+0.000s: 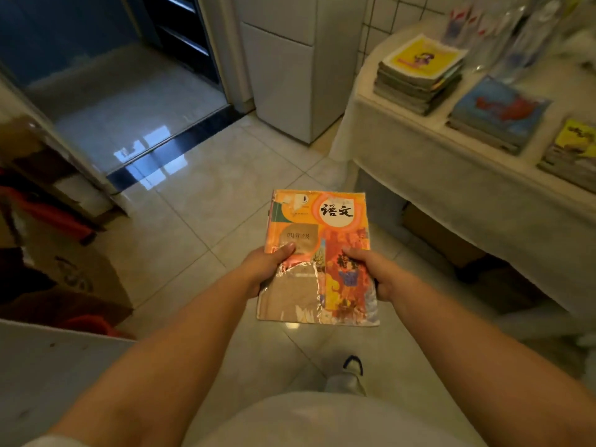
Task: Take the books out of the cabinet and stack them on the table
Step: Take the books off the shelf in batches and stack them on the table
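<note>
An orange book is gripped by both hands over the tiled floor: left hand clamped on its left edge, right hand on its right edge, thumbs on the cover. "语文" is printed in black at the top, "四年级" lower left (cover worn and torn near the bottom). The bench, cloth-covered, is seen at right with three book stacks: yellow-topped stack, blue-topped stack, a third stack at the frame edge; their titles are too blurred to be read.
</note>
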